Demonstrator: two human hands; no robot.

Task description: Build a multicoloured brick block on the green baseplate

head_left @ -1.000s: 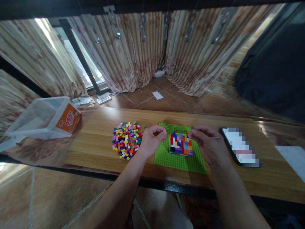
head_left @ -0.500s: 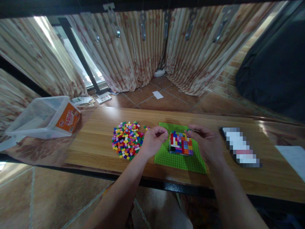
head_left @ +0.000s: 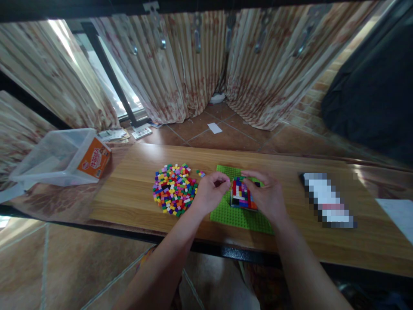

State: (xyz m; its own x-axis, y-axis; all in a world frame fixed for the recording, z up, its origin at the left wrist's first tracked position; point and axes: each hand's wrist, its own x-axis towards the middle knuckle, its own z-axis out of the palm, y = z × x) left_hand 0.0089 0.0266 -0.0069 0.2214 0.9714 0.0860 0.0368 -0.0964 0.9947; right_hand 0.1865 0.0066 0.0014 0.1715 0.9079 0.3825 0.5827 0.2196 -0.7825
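A block of multicoloured toy bricks (head_left: 241, 196) stands on the green studded baseplate (head_left: 224, 217). My right hand (head_left: 269, 196) reaches over its right half, covering that side. At its fingertips, along the block's far edge, a small green brick (head_left: 238, 178) shows between thumb and finger. Just left of the block, my left hand (head_left: 211, 191) is closed in a pinch above the baseplate's left side; what it holds, if anything, is too small to make out. Left of that hand lies a heap of loose toy bricks (head_left: 174, 189), with a few more (head_left: 200, 173) just apart from it.
The wooden table (head_left: 122, 189) runs across the view. A phone-like device (head_left: 327, 200), pixelated, lies to the right, with white paper (head_left: 395, 217) beyond it. A clear plastic bin (head_left: 54, 159) with an orange label stands at far left. Curtains (head_left: 193, 77) hang behind.
My right hand has moved left with the green brick, from the baseplate's far right part to the block's far edge. My left hand has barely moved. The view has shifted slightly.
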